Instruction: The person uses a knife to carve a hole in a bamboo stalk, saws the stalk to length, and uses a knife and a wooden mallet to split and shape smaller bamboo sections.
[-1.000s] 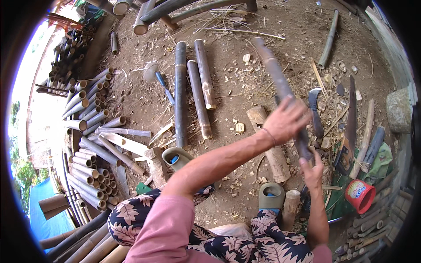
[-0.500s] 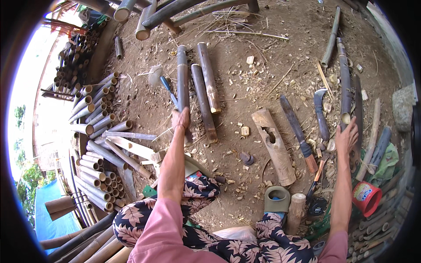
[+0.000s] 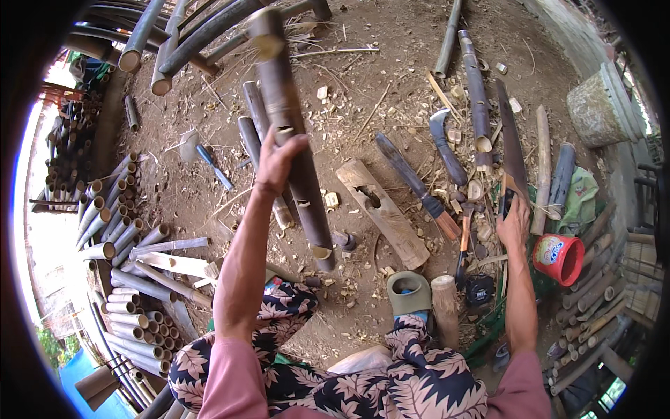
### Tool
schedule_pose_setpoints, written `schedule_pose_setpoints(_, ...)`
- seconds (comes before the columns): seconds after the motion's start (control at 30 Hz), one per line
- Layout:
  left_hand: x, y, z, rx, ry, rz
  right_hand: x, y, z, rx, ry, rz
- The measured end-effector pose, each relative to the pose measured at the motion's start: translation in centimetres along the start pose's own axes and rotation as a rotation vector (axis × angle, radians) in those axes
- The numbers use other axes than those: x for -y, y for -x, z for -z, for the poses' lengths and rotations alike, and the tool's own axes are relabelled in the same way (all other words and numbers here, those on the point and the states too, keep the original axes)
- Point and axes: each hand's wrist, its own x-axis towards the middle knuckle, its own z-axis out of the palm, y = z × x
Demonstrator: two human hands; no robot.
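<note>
Gripping a bamboo pole [image 3: 293, 133] in left hand [image 3: 276, 162] fingers, right hand [image 3: 515, 222] closed on saw [image 3: 511, 150], red bucket [image 3: 558, 258] beside.

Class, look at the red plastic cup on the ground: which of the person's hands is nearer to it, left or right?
Right. The right hand grips the saw just beside the red cup. The left hand holds a dark bamboo pole far across the yard from it.

Dark matt bamboo pole [image 3: 293, 133] — dull metal saw blade [image 3: 511, 140].
</note>
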Motion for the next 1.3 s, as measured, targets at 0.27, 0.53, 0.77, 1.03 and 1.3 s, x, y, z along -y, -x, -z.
schedule_pose_setpoints(0.27,4.8,4.9,-4.8,0.474,-1.032,-0.153,-0.2,0.6,0.3,0.215,0.019,-0.047)
schedule_pose_setpoints(0.53,10.6,10.4,0.8,0.492,-1.651,0.000,-2.3,1.8,2.7,0.005,-0.334,0.067)
schedule_pose_setpoints(0.77,11.4,11.7,-1.8,0.328,-1.668,0.040,3.6,9.6,12.0,-0.321,-1.294,-0.115)
schedule_pose_setpoints(1.03,12.4,9.9,-3.5,0.388,-1.314,0.066,7.9,17.5,17.1,0.131,-1.559,-0.251)
schedule_pose_setpoints(1.3,11.2,8.0,-6.8,0.347,-1.099,0.193,5.8,20.9,14.2,0.274,-1.187,-0.132)
